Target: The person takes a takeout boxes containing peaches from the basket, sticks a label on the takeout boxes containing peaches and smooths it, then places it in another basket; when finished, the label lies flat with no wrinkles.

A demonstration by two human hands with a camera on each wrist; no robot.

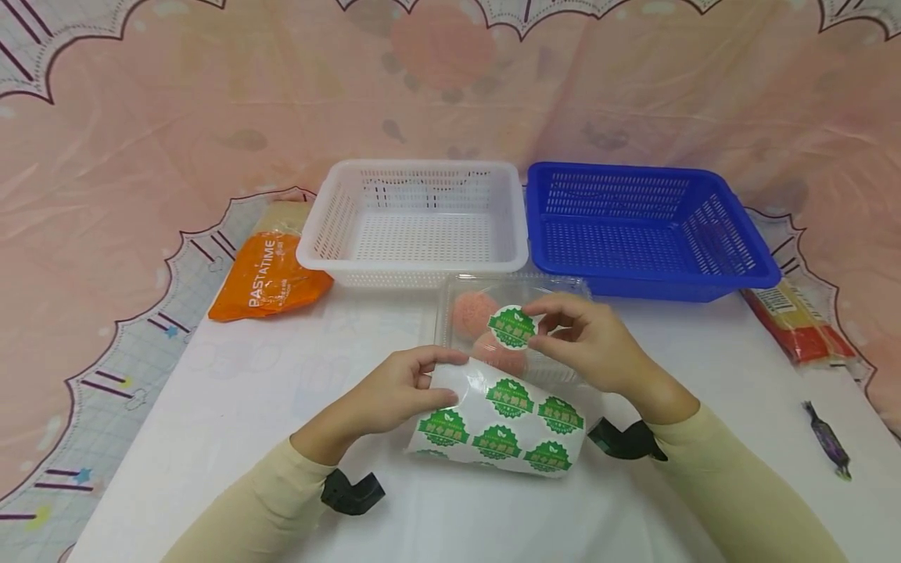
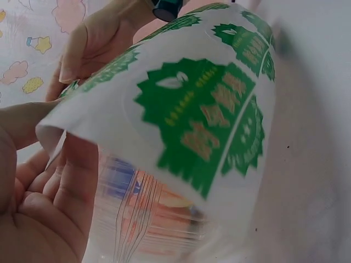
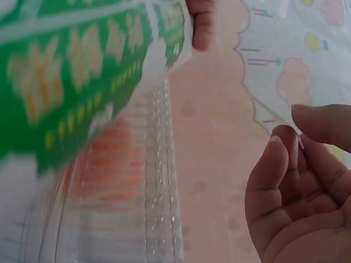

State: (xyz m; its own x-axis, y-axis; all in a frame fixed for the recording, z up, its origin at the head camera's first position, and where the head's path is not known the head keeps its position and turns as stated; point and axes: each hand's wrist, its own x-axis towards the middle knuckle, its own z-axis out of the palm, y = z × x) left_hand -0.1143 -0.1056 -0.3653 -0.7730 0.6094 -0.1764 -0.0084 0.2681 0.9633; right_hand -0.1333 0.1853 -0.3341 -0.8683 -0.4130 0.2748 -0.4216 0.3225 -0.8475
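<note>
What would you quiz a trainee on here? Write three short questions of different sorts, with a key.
1. True or false: the white basket holds the orange packet.
2. Which of the hands pinches the single green sticker? A left hand B right hand
3. Fill in: the left hand grips the sticker ____.

Key: 1 false, the packet lies beside it on the table. 2 B. 3 sheet.

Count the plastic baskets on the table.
2. The white basket sits behind the clear container; the blue basket stands to its right, side by side. None appears hidden.
</note>
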